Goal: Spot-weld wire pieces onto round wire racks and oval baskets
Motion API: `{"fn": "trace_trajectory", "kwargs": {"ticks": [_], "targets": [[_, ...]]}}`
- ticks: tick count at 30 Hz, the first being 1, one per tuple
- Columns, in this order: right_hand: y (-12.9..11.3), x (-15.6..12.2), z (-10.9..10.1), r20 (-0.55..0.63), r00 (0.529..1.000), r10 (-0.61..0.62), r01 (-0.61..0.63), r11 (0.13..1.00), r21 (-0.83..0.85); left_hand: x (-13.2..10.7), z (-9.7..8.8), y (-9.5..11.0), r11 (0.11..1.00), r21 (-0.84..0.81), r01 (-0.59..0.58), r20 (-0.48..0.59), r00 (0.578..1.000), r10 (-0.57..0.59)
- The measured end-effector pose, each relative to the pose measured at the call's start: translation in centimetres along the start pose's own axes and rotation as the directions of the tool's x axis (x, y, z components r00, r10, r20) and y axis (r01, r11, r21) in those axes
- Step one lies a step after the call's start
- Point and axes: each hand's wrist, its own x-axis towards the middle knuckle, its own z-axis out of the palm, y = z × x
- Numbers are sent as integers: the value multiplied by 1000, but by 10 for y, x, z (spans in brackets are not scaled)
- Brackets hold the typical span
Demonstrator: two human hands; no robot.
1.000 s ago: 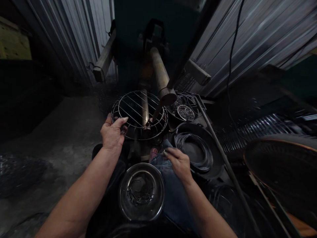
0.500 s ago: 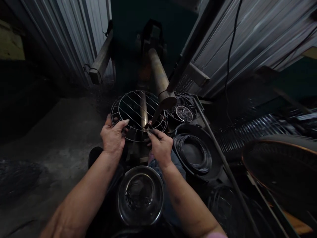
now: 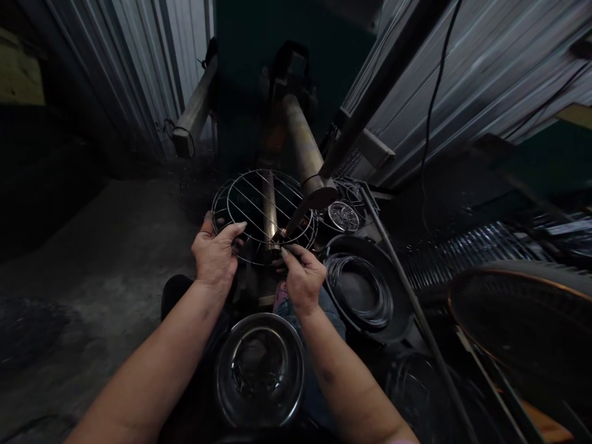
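My left hand [image 3: 213, 254] is closed on the left rim of a round wire rack [image 3: 253, 206], thumb on top and fingers beneath. Parallel wires cross the rack inside its rings. At the rack's near edge, my right hand [image 3: 304, 272] pinches with thumb and forefinger; any small piece between them is hidden. A slanted metal tip [image 3: 296, 217] from a machine's thick upper arm [image 3: 303, 137] comes down just ahead of my right fingertips. Under the rack runs a brass-coloured lower bar [image 3: 269, 206]. The rack's near edge sits between tip and bar; contact is unclear.
A shiny metal bowl [image 3: 259, 416] with small pieces inside is close to my body. To the right, a black basin [image 3: 404, 314] holds coiled wire [image 3: 361, 293]. A long bar [image 3: 423, 320] slants past it. A large round fan-like guard [image 3: 522, 268] stands farther right.
The whole view has shifted slightly, moving the rack and hands a little rightward in the picture. Both hands keep nearly the same grip, and the slanted tip stays near the rack's near edge.
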Motion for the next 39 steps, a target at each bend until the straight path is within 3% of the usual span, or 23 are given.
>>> {"fn": "trace_trajectory", "kwargs": {"ticks": [16,20,24,32,39], "targets": [[-8,15,2,31,998,59,-60,998,23,12,7,-4,999,18,38,-39,999,-37],[-5,13,-10,146,987,65,-53,995,-85,16,7,-6,999,27,20,-58,998,-18],[9,10,-17,105,994,-13,35,977,-208,17,7,-6,998,36,44,-55,998,-41],[11,8,-7,98,992,85,-89,996,31,14,11,-1,997,61,40,-68,997,-36],[16,8,-4,56,988,146,-151,984,96,16,9,-3,994,100,44,-20,999,-42]]}}
